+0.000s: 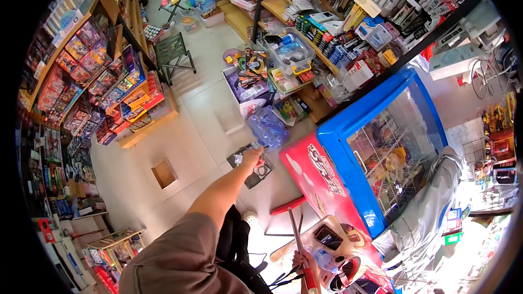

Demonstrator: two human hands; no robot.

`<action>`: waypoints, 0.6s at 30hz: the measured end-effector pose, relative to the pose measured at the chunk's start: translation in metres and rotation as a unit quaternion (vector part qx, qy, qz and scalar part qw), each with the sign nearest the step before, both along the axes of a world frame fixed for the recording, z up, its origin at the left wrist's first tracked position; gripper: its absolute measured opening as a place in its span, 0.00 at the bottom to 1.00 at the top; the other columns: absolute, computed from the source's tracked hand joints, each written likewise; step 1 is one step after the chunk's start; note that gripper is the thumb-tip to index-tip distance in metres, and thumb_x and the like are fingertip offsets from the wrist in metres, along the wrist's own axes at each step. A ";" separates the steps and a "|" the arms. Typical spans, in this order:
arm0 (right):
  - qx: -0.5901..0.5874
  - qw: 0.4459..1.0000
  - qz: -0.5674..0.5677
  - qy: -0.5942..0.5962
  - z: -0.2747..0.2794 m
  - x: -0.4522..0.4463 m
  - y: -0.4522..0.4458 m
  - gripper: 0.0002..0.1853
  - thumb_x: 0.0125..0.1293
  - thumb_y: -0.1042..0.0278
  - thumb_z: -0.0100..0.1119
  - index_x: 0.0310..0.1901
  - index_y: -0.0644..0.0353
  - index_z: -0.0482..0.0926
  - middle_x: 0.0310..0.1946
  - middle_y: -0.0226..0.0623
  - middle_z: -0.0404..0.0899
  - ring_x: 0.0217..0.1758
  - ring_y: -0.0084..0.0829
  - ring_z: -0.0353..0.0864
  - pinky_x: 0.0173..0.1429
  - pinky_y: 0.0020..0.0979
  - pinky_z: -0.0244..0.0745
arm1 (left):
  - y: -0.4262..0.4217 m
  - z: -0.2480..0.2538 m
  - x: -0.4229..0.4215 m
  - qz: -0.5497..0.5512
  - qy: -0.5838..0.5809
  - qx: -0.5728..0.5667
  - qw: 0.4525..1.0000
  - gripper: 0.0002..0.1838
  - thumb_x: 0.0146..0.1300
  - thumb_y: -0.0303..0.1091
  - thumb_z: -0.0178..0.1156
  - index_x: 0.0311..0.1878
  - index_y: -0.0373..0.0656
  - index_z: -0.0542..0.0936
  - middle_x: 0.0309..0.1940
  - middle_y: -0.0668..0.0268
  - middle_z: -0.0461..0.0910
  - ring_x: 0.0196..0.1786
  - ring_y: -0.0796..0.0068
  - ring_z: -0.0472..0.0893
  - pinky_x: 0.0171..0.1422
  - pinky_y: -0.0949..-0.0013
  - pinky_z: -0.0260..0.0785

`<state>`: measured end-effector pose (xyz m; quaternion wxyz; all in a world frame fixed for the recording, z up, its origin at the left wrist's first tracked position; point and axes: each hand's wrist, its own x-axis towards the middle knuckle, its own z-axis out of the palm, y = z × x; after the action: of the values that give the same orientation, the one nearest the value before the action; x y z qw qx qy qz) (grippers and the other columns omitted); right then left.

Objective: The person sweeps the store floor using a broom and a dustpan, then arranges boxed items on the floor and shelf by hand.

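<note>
My left hand point(252, 159) reaches down and forward, its fingers closed; what they hold, if anything, is too small to make out. It is just above a dark, flat, patterned piece point(256, 177) on the floor, with a small white object point(238, 159) beside it. Just past the fingers stands a plastic-wrapped pack of bottles point(269, 127). Low in the view, my right hand point(303, 263) is closed around the red handle of a long tool point(310, 280) with a thin greyish shaft. A clear bottle point(326, 261) lies near that hand.
A blue-and-red display freezer point(332, 141) stands to the right. Stocked shelves point(92, 71) line the left, and more goods point(338, 38) fill the back right. A small open box point(164, 174) lies on the floor; a folding stool point(174, 54) stands farther back. A phone point(328, 236) rests on a tan surface.
</note>
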<state>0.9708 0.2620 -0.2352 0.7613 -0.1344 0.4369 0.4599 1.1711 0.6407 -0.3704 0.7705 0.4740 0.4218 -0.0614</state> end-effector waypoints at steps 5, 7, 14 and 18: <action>0.009 1.000 0.011 0.001 0.007 -0.003 -0.010 0.12 0.63 0.61 0.43 0.31 0.62 0.65 0.16 0.25 0.61 0.17 0.19 0.61 0.23 0.19 0.59 | 0.048 0.033 -0.049 -0.061 -0.035 -0.032 0.997 0.17 0.54 0.50 0.58 0.22 0.49 0.70 0.14 0.75 0.65 0.19 0.82 0.68 0.27 0.77 0.66; -0.055 0.998 0.033 0.000 0.007 -0.001 -0.006 0.13 0.63 0.60 0.41 0.26 0.59 0.65 0.13 0.25 0.62 0.15 0.19 0.63 0.19 0.18 0.60 | 0.069 0.047 -0.064 -0.098 -0.052 -0.008 0.994 0.17 0.55 0.49 0.57 0.24 0.45 0.72 0.14 0.74 0.64 0.17 0.83 0.65 0.23 0.79 0.62; -0.103 0.994 0.029 0.004 0.030 0.012 0.008 0.10 0.61 0.66 0.44 0.27 0.63 0.64 0.13 0.28 0.60 0.16 0.22 0.61 0.21 0.21 0.59 | 0.074 0.091 -0.089 -0.426 -0.008 0.321 0.846 0.24 0.50 0.55 0.57 0.28 0.39 0.77 0.21 0.58 0.76 0.26 0.66 0.74 0.32 0.64 0.66; -0.008 0.999 0.042 -0.021 0.021 0.013 0.001 0.13 0.62 0.65 0.43 0.24 0.63 0.66 0.12 0.27 0.61 0.15 0.21 0.61 0.21 0.21 0.59 | 0.043 0.032 -0.155 -0.559 0.029 0.441 0.702 0.22 0.50 0.54 0.53 0.28 0.42 0.79 0.29 0.56 0.78 0.35 0.56 0.77 0.39 0.58 0.69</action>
<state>0.9841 0.2627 -0.2145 0.7492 -0.1679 0.4185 0.4851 1.0166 0.6841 -0.3385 0.2854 0.9063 0.0804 -0.3012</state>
